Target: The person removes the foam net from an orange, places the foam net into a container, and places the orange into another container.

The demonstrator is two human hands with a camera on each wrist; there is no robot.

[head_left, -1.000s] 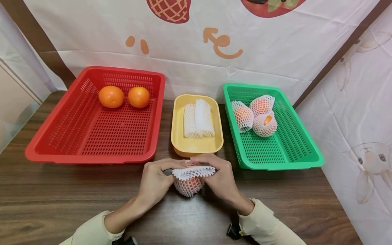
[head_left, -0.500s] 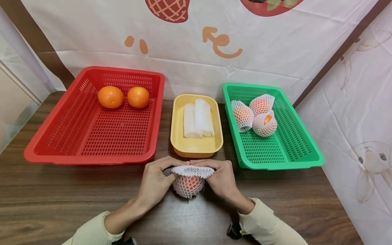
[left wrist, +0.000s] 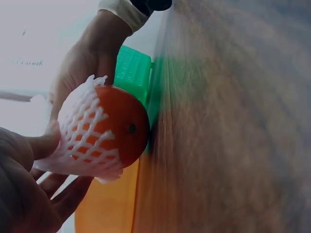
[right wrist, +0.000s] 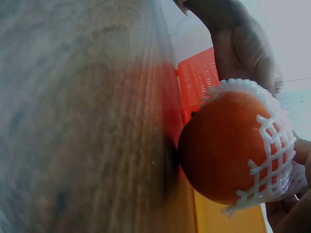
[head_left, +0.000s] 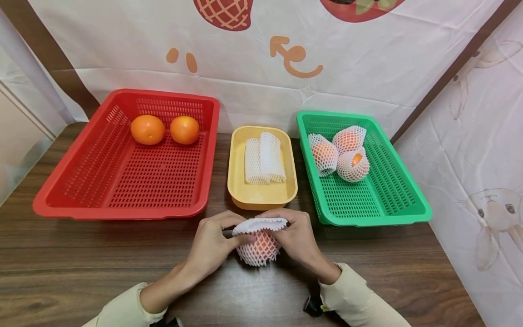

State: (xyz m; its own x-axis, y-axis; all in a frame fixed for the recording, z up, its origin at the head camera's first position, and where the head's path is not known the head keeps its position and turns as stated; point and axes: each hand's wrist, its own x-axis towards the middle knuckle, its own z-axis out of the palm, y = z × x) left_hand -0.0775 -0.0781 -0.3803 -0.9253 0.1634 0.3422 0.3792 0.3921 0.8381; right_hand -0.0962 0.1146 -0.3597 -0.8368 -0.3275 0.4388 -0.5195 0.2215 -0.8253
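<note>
Both my left hand (head_left: 212, 245) and right hand (head_left: 297, 238) pinch the soft, stretchy net (head_left: 259, 223) half over the firm orange (head_left: 261, 245) above the table (head_left: 81, 263), gripping its rim seems safest.

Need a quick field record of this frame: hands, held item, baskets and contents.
left hand: grips the foam net on its left side
right hand: grips the net on its right side
held item: orange, partly in the foam net, bottom still bare
red basket: two bare oranges at the back
yellow tray: two folded nets
green basket: three netted oranges at the back
table: dark wood
</note>
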